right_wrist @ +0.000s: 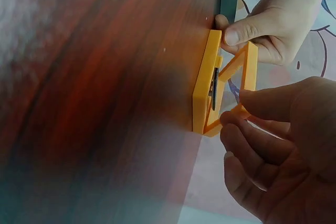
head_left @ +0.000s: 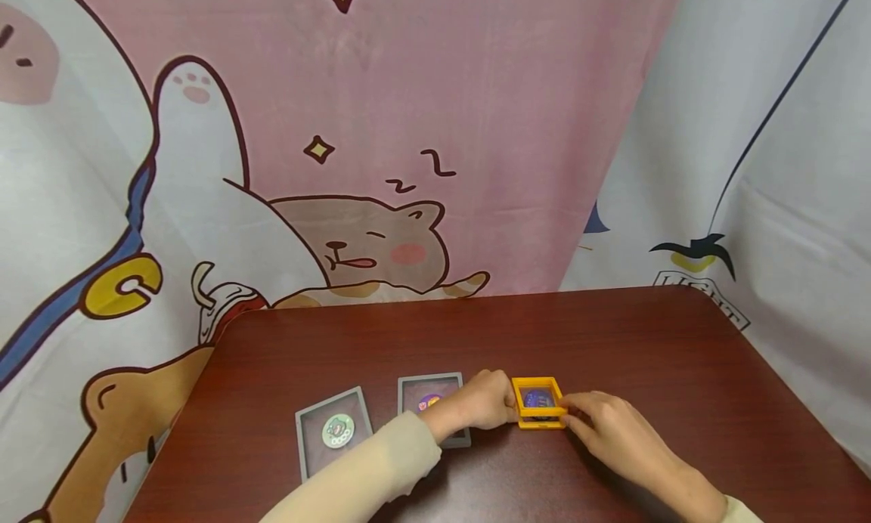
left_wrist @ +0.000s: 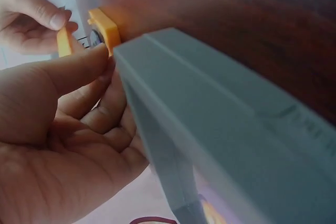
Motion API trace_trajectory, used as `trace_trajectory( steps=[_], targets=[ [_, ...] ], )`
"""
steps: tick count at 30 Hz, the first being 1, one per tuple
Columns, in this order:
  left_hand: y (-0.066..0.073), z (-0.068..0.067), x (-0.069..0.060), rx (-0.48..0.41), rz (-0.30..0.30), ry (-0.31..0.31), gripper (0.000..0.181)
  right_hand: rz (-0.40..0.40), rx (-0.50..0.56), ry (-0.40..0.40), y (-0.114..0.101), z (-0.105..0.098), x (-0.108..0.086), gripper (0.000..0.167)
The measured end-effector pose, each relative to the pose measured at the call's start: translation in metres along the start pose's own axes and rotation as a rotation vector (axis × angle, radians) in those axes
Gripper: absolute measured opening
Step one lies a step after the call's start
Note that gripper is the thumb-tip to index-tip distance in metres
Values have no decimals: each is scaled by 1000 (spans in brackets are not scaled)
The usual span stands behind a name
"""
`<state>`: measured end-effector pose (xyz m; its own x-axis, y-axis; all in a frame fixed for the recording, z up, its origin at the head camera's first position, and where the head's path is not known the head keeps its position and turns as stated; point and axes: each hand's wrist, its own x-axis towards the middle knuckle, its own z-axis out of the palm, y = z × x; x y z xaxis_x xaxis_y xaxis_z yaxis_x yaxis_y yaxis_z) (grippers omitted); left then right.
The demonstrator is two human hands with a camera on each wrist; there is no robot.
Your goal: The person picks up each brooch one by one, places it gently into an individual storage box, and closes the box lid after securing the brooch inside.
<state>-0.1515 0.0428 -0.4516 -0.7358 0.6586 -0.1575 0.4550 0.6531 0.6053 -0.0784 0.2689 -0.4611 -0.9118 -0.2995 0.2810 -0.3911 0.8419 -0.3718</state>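
A small yellow square display frame (head_left: 540, 425) lies on the table, its two halves parted like a hinged case. Inside is a dark purple round badge (head_left: 539, 399). My left hand (head_left: 486, 400) pinches the left edge of the lower half, which rests on the tabletop. On the other side, my right hand (head_left: 615, 436) pinches the raised upper half (right_wrist: 250, 66) between thumb and fingers. Edge-on in the right wrist view, the badge (right_wrist: 214, 88) sits between the halves, nearer the lower one.
A grey frame (head_left: 401, 394) with a purple badge is partly covered by my left forearm. Farther left, another grey frame (head_left: 302, 451) holds a pale green badge (head_left: 338, 431). A cartoon-printed curtain (head_left: 517, 130) hangs behind the brown table (head_left: 646, 341).
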Motion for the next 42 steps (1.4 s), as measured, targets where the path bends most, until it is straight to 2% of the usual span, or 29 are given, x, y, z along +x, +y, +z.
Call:
trace_trajectory(
  steps=[5,13,19,26,30,36,42],
  targets=[
    [0,-4,-3,-29,-20,-25,59,76,100,-95,1,-2,-1,15],
    [8,-6,-10,-33,-61,-24,55,127,131,-128,6,-3,0,9],
    [13,-1,-13,-60,-111,1,57,133,118,-148,9,-2,1,4],
    [12,6,-12,-54,-110,30,39,138,105,-197,11,1,0,7],
    [12,8,-13,-54,-117,36,38,126,101,-203,11,2,0,7],
    [11,10,-13,-52,-116,54,44,110,116,-208,12,3,-1,6],
    [11,14,-13,-49,-128,60,55,136,121,-223,13,3,-1,5]
  ],
)
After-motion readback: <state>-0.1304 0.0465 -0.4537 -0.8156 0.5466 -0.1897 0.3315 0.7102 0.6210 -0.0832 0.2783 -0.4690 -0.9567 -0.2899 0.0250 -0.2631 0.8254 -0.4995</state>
